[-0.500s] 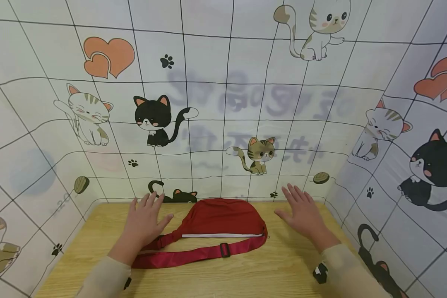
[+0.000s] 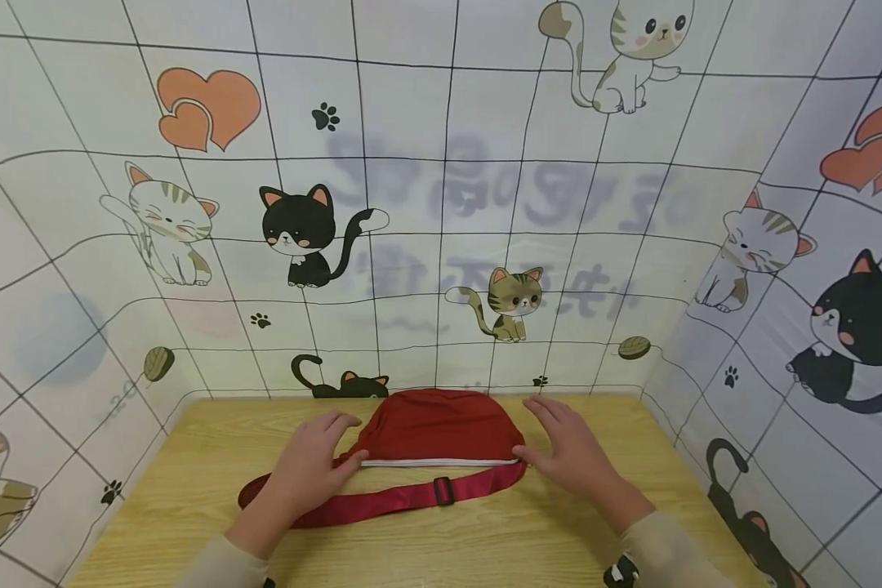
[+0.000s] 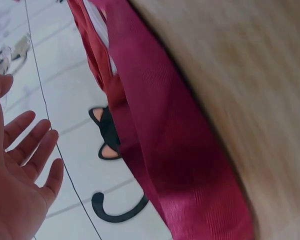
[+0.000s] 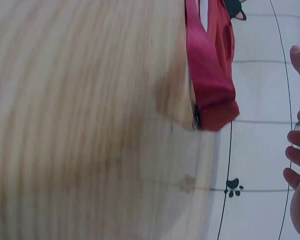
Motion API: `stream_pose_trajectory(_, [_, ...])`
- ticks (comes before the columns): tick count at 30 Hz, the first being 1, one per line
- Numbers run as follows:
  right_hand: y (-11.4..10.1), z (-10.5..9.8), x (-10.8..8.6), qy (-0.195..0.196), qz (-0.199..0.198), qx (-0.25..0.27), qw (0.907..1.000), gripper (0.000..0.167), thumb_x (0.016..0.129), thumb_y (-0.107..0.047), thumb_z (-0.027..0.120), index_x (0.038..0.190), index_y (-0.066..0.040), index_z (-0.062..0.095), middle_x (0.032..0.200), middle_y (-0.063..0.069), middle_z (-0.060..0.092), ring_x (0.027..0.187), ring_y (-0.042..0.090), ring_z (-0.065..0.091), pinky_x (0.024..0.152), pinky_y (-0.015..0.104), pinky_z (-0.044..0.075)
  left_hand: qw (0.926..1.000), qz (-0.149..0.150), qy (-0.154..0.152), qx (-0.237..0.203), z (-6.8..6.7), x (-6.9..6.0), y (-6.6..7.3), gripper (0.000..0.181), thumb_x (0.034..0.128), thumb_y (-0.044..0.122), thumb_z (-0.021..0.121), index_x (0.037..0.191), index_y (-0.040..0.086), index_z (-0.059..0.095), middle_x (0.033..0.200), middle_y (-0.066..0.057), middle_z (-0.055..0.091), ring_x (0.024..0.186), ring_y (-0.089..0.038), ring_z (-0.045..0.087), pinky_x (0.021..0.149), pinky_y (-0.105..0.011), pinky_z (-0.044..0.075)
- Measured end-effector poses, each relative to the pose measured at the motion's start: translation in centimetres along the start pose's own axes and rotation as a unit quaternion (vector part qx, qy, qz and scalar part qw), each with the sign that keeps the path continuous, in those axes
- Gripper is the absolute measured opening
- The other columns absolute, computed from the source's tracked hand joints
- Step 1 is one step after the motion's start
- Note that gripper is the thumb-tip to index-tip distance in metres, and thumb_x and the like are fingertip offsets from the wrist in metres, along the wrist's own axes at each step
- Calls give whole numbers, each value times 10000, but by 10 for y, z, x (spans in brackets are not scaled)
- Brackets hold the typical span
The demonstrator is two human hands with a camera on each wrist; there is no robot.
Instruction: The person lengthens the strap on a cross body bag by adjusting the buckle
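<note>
A red waist bag (image 2: 441,429) lies on the wooden table with its white zipper edge toward me. Its crimson strap (image 2: 382,500) loops in front, with a black slider (image 2: 443,491) on it. At the bag's left end is my left hand (image 2: 309,461), over part of the strap; its fingers are relaxed and hold nothing. Beside the right end, my right hand (image 2: 569,445) has its thumb near the bag's corner. Whether either thumb touches the fabric, I cannot tell. The left wrist view shows the strap (image 3: 175,130) close up, with the hand's loose fingers apart from it.
The light wooden table (image 2: 485,547) meets a white, black-lined covering (image 2: 412,327) printed with cats, hearts and paws at the back. Similar covering stands at the left and right sides. Something small and black-and-white (image 2: 621,572) is at my right sleeve.
Both hands have moved inward and lower, from spread out on either side to close at the bag's two ends. The bag stays where it was.
</note>
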State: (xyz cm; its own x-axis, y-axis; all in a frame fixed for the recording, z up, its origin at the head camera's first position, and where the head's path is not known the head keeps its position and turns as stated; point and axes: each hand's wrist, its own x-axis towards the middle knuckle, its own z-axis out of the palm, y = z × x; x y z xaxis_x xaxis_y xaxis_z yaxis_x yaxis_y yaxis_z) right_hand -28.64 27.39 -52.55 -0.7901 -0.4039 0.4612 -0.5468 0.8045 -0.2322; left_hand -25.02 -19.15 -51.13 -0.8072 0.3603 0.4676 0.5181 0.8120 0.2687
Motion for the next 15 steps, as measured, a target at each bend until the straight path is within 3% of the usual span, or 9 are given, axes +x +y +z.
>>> stream_pose_trajectory(4, [-15, 6, -4, -118, 7, 239, 9996, 812, 945, -472, 875, 1592, -94, 561, 1597, 135, 570, 1462, 405, 528, 1145, 683, 445, 9984, 69, -68, -558, 7, -2, 15, 419, 942, 299, 895, 1302, 172, 723, 1250, 14, 716, 1167, -238, 688, 1012, -530, 566])
stream_pose_trajectory(8, [-26, 13, -7, -200, -54, 414, 9989, 808, 938, -479, 885, 1581, -101, 576, 1586, 106, 581, 1454, 370, 540, 1142, 650, 467, 9943, -144, -331, -1005, 15, -6, 25, 427, 949, 314, 891, 1325, 220, 711, 1287, 46, 708, 1192, -174, 664, 1005, -488, 576])
stream_pose_trajectory(15, [-41, 26, -9, -357, -194, 714, 9966, 827, 911, -454, 917, 1592, -136, 573, 1571, 106, 598, 1443, 347, 550, 1129, 631, 493, 9836, -362, -787, -1579, 29, -10, 33, 436, 977, 335, 866, 1364, 235, 692, 1351, 97, 675, 1285, -203, 652, 1064, -520, 562])
